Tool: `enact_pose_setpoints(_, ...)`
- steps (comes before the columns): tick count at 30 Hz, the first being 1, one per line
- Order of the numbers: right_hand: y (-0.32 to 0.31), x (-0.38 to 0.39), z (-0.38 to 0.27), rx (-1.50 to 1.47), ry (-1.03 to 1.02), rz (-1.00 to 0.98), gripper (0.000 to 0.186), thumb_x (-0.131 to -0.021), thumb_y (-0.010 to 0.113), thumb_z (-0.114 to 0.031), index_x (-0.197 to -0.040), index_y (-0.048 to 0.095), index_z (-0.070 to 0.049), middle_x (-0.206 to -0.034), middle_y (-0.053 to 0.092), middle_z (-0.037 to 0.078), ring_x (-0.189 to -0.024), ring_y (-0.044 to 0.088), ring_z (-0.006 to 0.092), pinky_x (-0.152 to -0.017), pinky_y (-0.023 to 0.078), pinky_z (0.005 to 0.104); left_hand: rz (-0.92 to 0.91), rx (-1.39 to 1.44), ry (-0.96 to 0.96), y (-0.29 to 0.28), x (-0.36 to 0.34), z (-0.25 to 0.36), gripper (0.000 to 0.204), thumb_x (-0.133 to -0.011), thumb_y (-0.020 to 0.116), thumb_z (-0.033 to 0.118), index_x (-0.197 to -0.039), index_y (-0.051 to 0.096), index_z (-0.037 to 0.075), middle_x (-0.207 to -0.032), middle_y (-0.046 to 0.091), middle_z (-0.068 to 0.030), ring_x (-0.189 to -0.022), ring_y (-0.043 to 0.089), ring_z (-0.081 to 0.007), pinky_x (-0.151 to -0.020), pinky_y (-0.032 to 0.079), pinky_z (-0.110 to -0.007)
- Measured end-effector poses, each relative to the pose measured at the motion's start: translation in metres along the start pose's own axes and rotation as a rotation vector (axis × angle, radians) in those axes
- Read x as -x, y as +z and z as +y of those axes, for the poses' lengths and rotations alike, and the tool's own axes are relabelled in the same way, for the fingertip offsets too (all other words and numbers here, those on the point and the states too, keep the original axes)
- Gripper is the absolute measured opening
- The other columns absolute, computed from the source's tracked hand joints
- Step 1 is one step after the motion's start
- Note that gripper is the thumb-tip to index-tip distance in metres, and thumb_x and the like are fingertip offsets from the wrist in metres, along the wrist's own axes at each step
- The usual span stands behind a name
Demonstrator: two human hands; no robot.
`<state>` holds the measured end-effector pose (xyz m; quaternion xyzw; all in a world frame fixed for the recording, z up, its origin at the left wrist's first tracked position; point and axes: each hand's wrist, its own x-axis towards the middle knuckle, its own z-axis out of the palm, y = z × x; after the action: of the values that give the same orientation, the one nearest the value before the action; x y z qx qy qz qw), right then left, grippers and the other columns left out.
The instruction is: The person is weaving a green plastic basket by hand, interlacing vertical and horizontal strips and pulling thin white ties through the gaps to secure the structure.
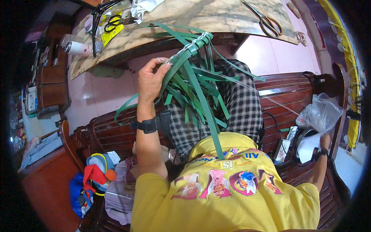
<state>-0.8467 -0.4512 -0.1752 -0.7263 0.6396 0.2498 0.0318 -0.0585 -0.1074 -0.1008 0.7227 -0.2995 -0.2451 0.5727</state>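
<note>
Closest in, it's the yellow shirt (232,208) with its colourful print, and across it falls the tip of one long green strip, reaching right down from the bundle! Below the hem, checked trousers (243,104), both knees forward on the dark red wooden settee (288,92). Over on the right side, the right hand (325,142) is down by a crumpled clear plastic bag (322,112) and a white sheet (309,147); its fingers are partly hidden, so there's no telling whether they are closed on anything. Across on the left, a folded lilac cloth (118,193) lies beside a red, blue and yellow heap (94,174).

And here's the centre of the action: the left hand (151,79), dark band at the wrist, thumb and fingers pinched firmly on one end of the green strips (206,98)! They're held up above the lap, folded together along a top edge wrapped in clear strip, loose tails hanging every which way over the trousers.

Beyond, the marbled desk (208,17): brown-handled scissors (266,21) at the right, black-handled scissors (113,24) by a yellow packet (112,35) at the left, a pale cup (79,48) near the edge. Farthest left, a dark wooden cabinet (54,73).
</note>
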Motion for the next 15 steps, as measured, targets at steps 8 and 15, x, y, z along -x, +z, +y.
enact_pose_setpoints(8, -0.012, 0.003, -0.007, 0.045, 0.048, 0.167, 0.022, -0.089, 0.055, -0.010, -0.104, 0.062, 0.004, -0.102, 0.064, 0.028, -0.095, 0.061, 0.0476, -0.081, 0.047, 0.0501, -0.013, -0.070, 0.037, 0.004, 0.000, 0.008, 0.020, -0.087, 0.072, 0.014, -0.102, 0.070, 0.002, -0.091, 0.068, 0.0002, -0.082, 0.059, -0.0061, -0.074, 0.049, -0.022)
enact_pose_setpoints(15, -0.205, 0.126, -0.429, -0.926, -1.003, 0.307, 0.021, -0.086, 0.059, 0.006, -0.106, 0.063, -0.001, -0.100, 0.066, 0.015, -0.092, 0.065, 0.0231, -0.080, 0.051, 0.0327, 0.010, -0.182, 0.064, 0.003, 0.005, 0.010, 0.021, -0.085, 0.073, 0.014, -0.101, 0.070, 0.001, -0.090, 0.069, -0.0012, -0.082, 0.060, -0.0079, -0.075, 0.048, -0.023)
